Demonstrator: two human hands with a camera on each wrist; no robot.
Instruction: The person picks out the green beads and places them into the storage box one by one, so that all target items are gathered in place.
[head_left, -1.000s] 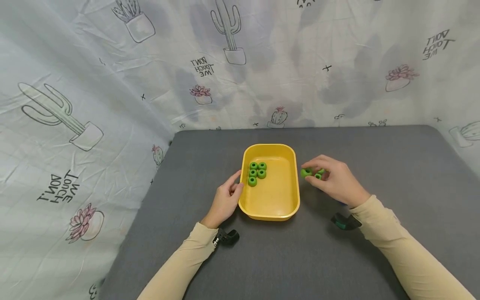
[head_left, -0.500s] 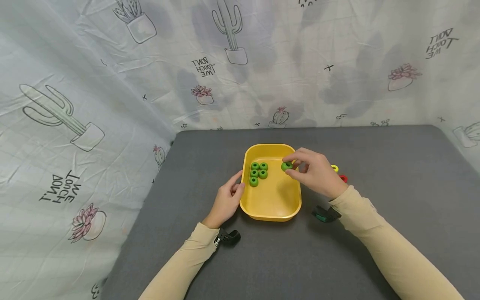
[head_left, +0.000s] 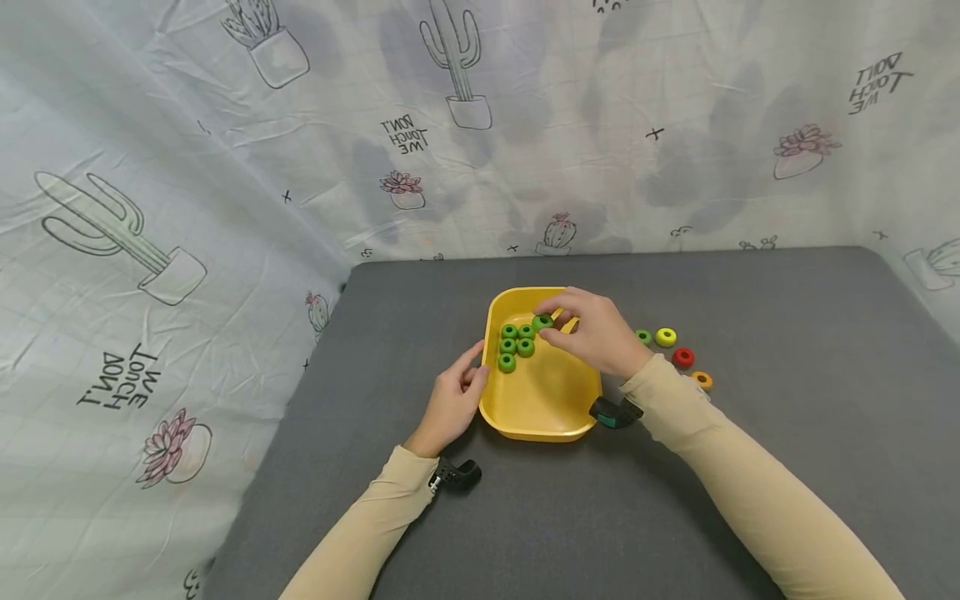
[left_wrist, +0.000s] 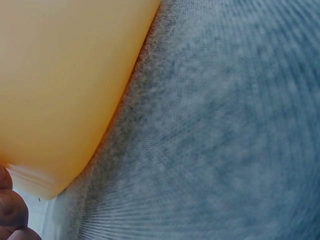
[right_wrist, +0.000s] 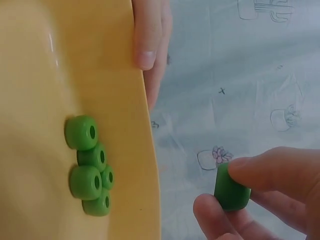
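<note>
Reads "DON'T TOUCH ME" three times on patterned backdrop cloth (head_left: 315, 125).
Appears in dark letters, seemingly mirrored or turned: as left print (head_left: 120, 379) low on the side, central print (head_left: 405, 135), right print (head_left: 877, 83) near upper corner. Also bears small x marks (head_left: 655, 133), seen in head and right wrist views.
</note>
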